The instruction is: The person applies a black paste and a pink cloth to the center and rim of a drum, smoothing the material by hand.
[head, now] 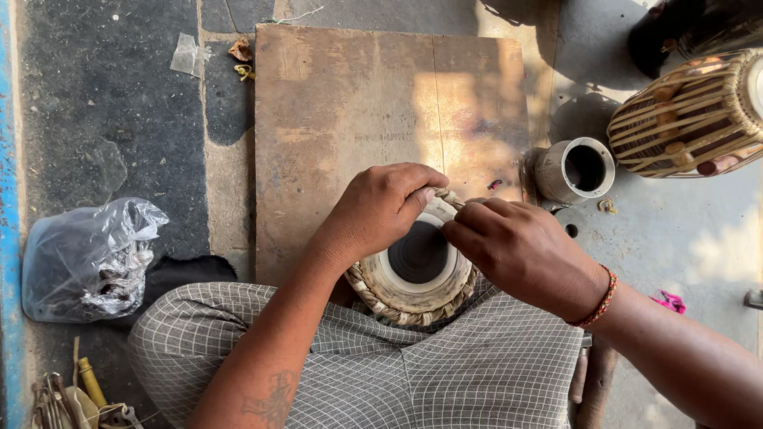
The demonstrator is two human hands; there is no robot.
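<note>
Leather-headed small drum (416, 270) sits on the lap at near centre; left hand (380, 208) and right hand (513, 253) both pinch its braided far rim. Judged stiff, fairly heavy; skin fragile, grip the rim

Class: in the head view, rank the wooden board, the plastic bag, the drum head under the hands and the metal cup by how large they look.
1. wooden board
2. plastic bag
3. drum head, partly hidden by both hands
4. metal cup
</note>
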